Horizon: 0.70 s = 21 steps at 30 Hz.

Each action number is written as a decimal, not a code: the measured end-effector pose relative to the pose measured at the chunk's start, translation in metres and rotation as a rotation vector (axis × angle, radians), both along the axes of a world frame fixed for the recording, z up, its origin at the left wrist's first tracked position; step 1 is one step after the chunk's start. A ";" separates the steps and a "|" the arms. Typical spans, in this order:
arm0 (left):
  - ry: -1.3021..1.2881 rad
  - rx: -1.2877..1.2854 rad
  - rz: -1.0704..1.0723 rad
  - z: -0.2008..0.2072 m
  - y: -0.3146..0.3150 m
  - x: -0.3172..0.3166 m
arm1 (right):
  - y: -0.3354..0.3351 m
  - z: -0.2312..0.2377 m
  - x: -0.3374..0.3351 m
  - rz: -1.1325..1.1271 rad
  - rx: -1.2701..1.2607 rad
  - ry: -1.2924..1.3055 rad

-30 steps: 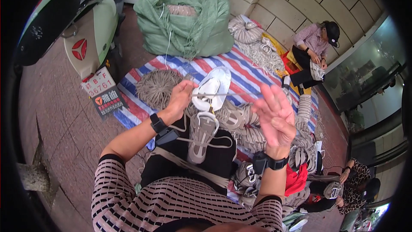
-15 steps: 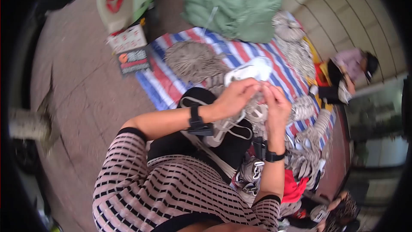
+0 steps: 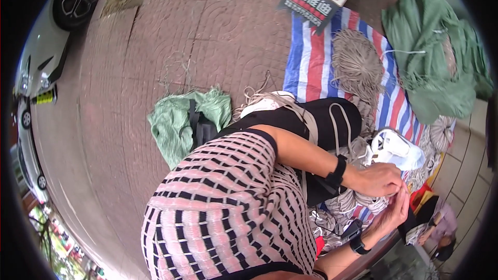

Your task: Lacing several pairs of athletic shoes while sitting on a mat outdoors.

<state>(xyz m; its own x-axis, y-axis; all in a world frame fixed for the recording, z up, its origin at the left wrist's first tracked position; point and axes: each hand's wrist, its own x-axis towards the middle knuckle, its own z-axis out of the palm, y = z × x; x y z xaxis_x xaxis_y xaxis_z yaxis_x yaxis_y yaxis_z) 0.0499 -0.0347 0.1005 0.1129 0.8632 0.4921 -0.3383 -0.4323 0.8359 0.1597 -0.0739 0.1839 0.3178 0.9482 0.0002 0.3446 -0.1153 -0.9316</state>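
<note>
My left hand (image 3: 379, 179) and my right hand (image 3: 396, 210) meet at the fingertips in front of me. Both are closed in a pinch, and whatever lies between the fingers is too small to make out. Just beyond them is a white object (image 3: 398, 149), perhaps a plastic bag. A pale flat cord (image 3: 338, 124) loops over my dark-trousered leg. Under and around my hands lie coiled bundles of grey-beige cord (image 3: 346, 203), partly hidden by my arms.
A striped red, white and blue sheet (image 3: 315, 65) carries a large bundle of cord (image 3: 357, 62). Green sacks (image 3: 433, 46) stand beyond it; another green sack (image 3: 168, 129) lies at my left. A seated person (image 3: 441, 223) is at the right. Parked cars (image 3: 44, 46) line the far left.
The view has swung left, so my hands now appear farther right and lower. They remain pinched together. The green sack at my left and the parked cars have come into view.
</note>
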 end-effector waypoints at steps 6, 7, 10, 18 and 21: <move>-0.280 -0.244 -0.293 0.021 0.013 -0.013 | 0.008 0.018 -0.007 0.094 0.049 -0.096; -0.478 -0.358 -0.460 0.023 0.014 -0.009 | 0.010 0.021 -0.010 0.093 0.077 -0.092; -0.723 -0.494 -0.697 0.031 0.018 -0.012 | 0.014 0.031 -0.018 0.092 0.084 -0.056; -0.801 -0.558 -0.781 0.033 0.013 -0.030 | 0.012 0.034 -0.046 0.132 0.050 -0.055; -0.794 -0.567 -0.776 0.035 0.006 -0.030 | 0.004 0.034 -0.047 0.103 0.041 -0.013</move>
<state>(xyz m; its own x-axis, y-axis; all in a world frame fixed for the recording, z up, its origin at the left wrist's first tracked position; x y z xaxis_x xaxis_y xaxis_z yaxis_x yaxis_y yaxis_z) 0.0203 -0.0288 0.1354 0.5295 0.8144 0.2374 -0.8392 0.4622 0.2865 0.1129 -0.0696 0.2180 0.2188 0.9748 0.0436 0.3651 -0.0403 -0.9301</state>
